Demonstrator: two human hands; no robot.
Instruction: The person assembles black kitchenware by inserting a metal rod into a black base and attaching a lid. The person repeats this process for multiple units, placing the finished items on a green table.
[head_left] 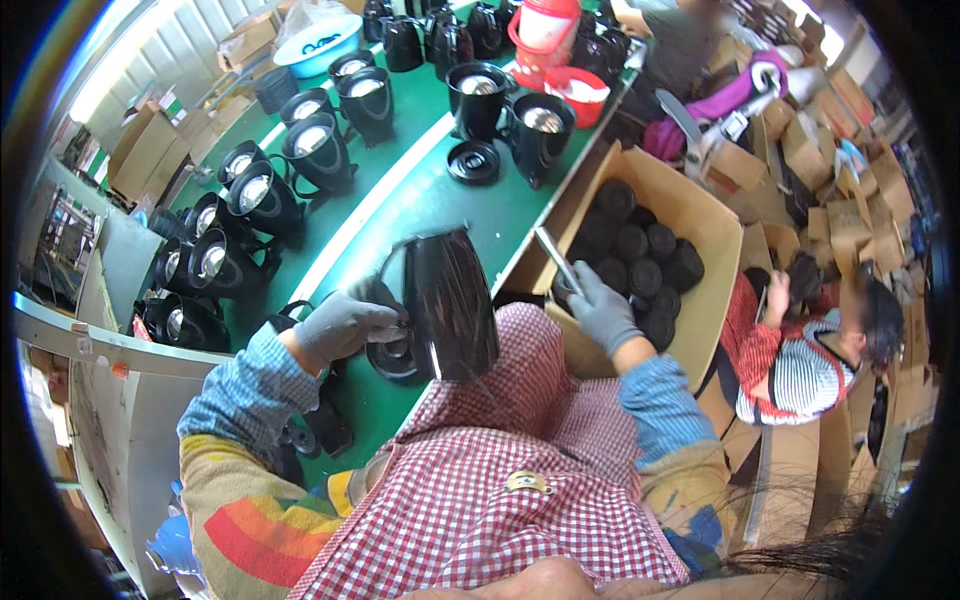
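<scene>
Black jug [452, 308] is held up near the close edge of the green desk [355, 190], before the checked apron [500, 480]; which end is up I cannot tell. I have my left grip [350, 325], gloved in grey, clamped on its handle side. My right grip [600, 308] is closed around a slim metal rod [556, 256], by an open cardboard box [718, 280] holding round black parts [632, 243]. Farther off I see more black jugs [320, 155] along the desk, and a flat black disc [472, 162] lying near two of them.
</scene>
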